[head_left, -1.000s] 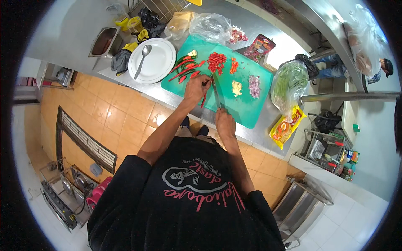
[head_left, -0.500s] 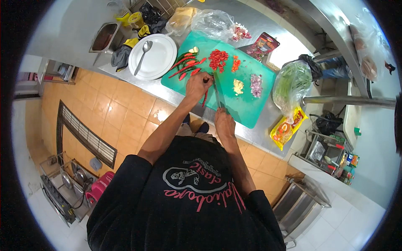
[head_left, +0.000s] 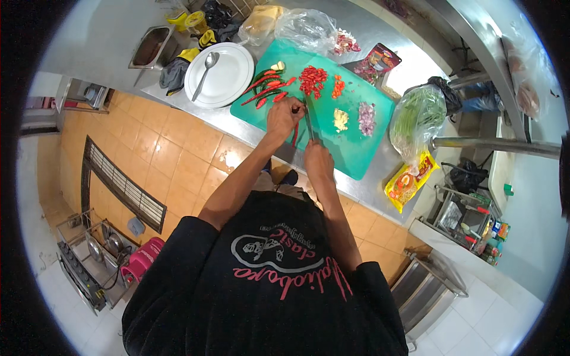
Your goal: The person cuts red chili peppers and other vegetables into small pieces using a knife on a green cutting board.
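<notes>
On the green cutting board [head_left: 350, 157], my left hand [head_left: 285, 117] is closed around a red chili pepper [head_left: 295, 135], whose end hangs out below the fingers. My right hand [head_left: 319, 160] grips a knife [head_left: 309, 126], its blade pointing away from me beside the left fingertips. Whole red and green chilies [head_left: 270, 88] lie at the board's left, near pale garlic cloves [head_left: 277, 66]. Beyond the knife tip is a pile of chopped red chili [head_left: 312, 81], with a smaller orange-red pile [head_left: 338, 87] beside it. Minced garlic [head_left: 341, 120] and diced shallot [head_left: 366, 118] sit to the right.
A white plate [head_left: 231, 76] with a spoon [head_left: 205, 76] stands left of the board. To the right are a bag of green vegetables [head_left: 417, 115] and a yellow noodle packet [head_left: 409, 183]. Behind lie plastic bags [head_left: 306, 29] and a dark red pouch [head_left: 382, 59]. A metal pole [head_left: 493, 145] juts in at right.
The knife has tilted and shifted slightly, with my right hand a little nearer the left one. The left hand still holds the chili. The whole view has shifted slightly.
</notes>
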